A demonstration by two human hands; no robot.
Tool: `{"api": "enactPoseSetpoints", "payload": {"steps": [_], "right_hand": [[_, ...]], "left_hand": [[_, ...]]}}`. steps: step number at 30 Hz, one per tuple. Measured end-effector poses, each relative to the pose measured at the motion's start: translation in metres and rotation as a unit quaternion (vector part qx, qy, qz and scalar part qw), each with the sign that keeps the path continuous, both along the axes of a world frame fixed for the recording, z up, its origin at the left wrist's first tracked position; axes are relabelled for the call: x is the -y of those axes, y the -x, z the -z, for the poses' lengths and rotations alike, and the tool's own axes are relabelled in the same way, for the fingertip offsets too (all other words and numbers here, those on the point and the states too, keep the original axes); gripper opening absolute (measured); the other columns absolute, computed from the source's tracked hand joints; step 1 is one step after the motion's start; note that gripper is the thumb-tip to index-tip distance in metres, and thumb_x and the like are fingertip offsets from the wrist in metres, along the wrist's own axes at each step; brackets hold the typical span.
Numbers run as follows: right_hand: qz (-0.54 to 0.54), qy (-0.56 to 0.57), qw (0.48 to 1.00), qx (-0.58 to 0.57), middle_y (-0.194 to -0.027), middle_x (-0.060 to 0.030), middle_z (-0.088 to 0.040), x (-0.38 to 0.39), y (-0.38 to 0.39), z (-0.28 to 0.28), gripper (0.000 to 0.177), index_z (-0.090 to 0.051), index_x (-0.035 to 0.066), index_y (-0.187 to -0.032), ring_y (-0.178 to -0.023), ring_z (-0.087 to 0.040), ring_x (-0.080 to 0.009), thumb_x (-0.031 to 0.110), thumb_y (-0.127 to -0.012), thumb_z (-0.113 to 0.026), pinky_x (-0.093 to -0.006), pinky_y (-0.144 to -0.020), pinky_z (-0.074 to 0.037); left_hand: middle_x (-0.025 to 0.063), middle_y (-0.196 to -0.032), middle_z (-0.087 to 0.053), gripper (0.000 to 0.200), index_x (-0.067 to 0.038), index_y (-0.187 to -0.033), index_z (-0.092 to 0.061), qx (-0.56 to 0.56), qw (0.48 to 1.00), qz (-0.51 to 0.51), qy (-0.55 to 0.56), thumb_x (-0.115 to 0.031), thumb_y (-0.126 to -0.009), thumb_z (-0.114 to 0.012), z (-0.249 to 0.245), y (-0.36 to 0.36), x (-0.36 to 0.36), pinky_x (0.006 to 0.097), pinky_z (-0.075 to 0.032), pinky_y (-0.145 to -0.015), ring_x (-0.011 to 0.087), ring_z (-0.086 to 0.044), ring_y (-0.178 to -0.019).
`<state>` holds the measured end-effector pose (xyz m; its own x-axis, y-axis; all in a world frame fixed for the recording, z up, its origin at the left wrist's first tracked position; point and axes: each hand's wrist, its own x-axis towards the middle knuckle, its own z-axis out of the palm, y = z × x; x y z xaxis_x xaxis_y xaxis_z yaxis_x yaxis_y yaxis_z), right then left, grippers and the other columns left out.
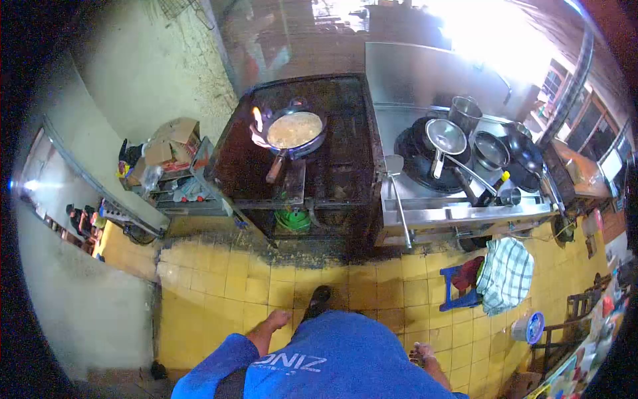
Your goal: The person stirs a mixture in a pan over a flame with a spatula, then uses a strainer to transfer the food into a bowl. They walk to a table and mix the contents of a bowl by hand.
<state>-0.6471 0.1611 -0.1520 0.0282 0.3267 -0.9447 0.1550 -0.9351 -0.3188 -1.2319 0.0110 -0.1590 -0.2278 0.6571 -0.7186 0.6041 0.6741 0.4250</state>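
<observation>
My left hand (279, 319) hangs at my left side, its fingers curled together, with nothing visible in it. On my right side, my right hand (421, 352) hangs low over the floor, fingers bent and somewhat apart; I see no object in it. Neither hand touches anything. Ahead, a frying pan (292, 150) with a wooden handle (277, 166) sits on the dark stove (339, 156). It contains a pale, yellowish food (294, 129). A flame (256, 120) rises at the pan's left edge.
A steel cooktop (425, 207) on the right bears a strainer (446, 137), a pot (464, 114), pans and a long spatula (397, 193). A blue stool (458, 300) with a checked cloth (505, 276) and a bucket (527, 328) stand on the right floor. Cardboard boxes (174, 143) sit left.
</observation>
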Motion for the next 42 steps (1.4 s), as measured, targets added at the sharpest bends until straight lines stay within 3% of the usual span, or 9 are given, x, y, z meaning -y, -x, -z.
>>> {"api": "enactPoseSetpoints", "payload": {"steps": [11,14,20,22,25,30,32,37,42], "right_hand": [[-0.277,-0.156,0.948,0.007,-0.067,-0.0095,-0.057,0.006,-0.022,0.045,0.016,-0.052,0.012,-0.081,-0.058,-0.061,-0.0222,0.023,-0.087,-0.042,-0.0377,-0.047,-0.048],[-0.14,-0.034,0.99,-0.005,-0.064,-0.0094,-0.056,-0.006,0.01,-0.018,0.014,-0.052,0.011,-0.081,-0.055,-0.059,-0.0231,0.023,-0.086,-0.049,-0.0385,-0.045,-0.047],[-0.044,-0.046,0.998,0.026,-0.067,-0.0079,-0.052,-0.004,0.017,-0.025,0.02,-0.051,0.01,-0.088,-0.053,-0.054,-0.0231,0.029,-0.085,-0.054,-0.0378,-0.042,-0.042],[-0.034,-0.039,0.998,0.032,-0.068,-0.008,-0.051,-0.009,0.019,-0.027,0.02,-0.05,0.009,-0.09,-0.052,-0.053,-0.0229,0.028,-0.085,-0.053,-0.0371,-0.041,-0.041],[-0.023,-0.022,0.999,0.027,-0.067,-0.0084,-0.051,-0.008,0.014,-0.019,0.02,-0.049,0.01,-0.094,-0.05,-0.052,-0.0223,0.028,-0.085,-0.052,-0.0362,-0.04,-0.04],[-0.035,-0.033,0.999,0.017,-0.073,-0.0102,-0.054,-0.003,0.008,-0.019,0.023,-0.051,0.009,-0.097,-0.056,-0.056,-0.0244,0.028,-0.084,-0.052,-0.0395,-0.046,-0.044],[-0.031,-0.036,0.998,0.039,-0.074,-0.0108,-0.054,0.001,0.009,-0.024,0.023,-0.052,0.009,-0.097,-0.057,-0.056,-0.0249,0.028,-0.084,-0.052,-0.0399,-0.048,-0.045],[0.027,-0.016,0.997,0.064,-0.077,-0.0121,-0.056,0.026,0.001,-0.017,0.027,-0.05,0.01,-0.102,-0.061,-0.058,-0.0281,0.029,-0.083,-0.053,-0.0419,-0.051,-0.047],[0.078,-0.014,0.995,0.057,-0.078,-0.0122,-0.056,0.05,0.007,-0.017,0.026,-0.048,0.01,-0.101,-0.061,-0.058,-0.0286,0.029,-0.083,-0.053,-0.043,-0.05,-0.047]], "left_hand": [[0.0151,-0.068,-0.06,0.044,-0.004,-0.082,-0.063,-0.034,0.997,0.07,-0.016,-0.042,-0.087,-0.042,-0.007,0.003,0.005,0.0407,-0.047,-0.056,0.0268,-0.059,-0.058],[0.0146,-0.067,-0.06,0.04,-0.004,-0.082,-0.062,0.021,0.998,-0.056,0.018,-0.039,-0.087,-0.043,-0.009,0.0,0.003,0.0408,-0.047,-0.057,0.0251,-0.059,-0.059],[0.0124,-0.064,-0.057,0.037,-0.005,-0.083,-0.061,-0.167,0.909,0.348,-0.156,-0.039,-0.085,-0.047,0.023,0.011,0.025,0.0365,-0.047,-0.051,0.0207,-0.056,-0.055],[0.0096,-0.066,-0.056,0.035,-0.006,-0.084,-0.061,0.035,0.996,-0.01,-0.078,-0.039,-0.085,-0.049,-0.004,-0.003,0.023,0.036,-0.046,-0.049,0.019,-0.055,-0.055],[0.0055,-0.069,-0.056,0.03,-0.007,-0.084,-0.061,0.184,0.916,-0.356,-0.028,-0.035,-0.085,-0.051,-0.025,-0.012,-0.01,0.0343,-0.045,-0.047,0.0173,-0.055,-0.058],[-0.0009,-0.071,-0.055,0.026,-0.013,-0.087,-0.056,0.282,0.844,-0.443,-0.109,-0.037,-0.089,-0.046,-0.066,-0.002,-0.09,0.0255,-0.039,-0.043,0.0142,-0.053,-0.058],[0.0094,-0.109,-0.057,0.041,-0.005,-0.116,-0.049,0.351,0.841,-0.405,-0.077,-0.038,-0.093,-0.039,-0.077,0.021,-0.128,0.041,-0.047,-0.077,0.0226,-0.054,-0.099],[-0.0047,-0.072,-0.054,0.025,-0.016,-0.081,-0.048,0.449,0.723,-0.47,-0.236,-0.038,-0.091,-0.041,-0.105,0.048,-0.228,0.032,-0.046,-0.058,0.0139,-0.055,-0.069],[-0.0003,-0.083,-0.06,0.024,-0.016,-0.095,-0.05,0.439,0.648,-0.563,-0.264,-0.037,-0.093,-0.039,-0.119,0.075,-0.289,0.0408,-0.044,-0.072,0.0176,-0.057,-0.079]]}}
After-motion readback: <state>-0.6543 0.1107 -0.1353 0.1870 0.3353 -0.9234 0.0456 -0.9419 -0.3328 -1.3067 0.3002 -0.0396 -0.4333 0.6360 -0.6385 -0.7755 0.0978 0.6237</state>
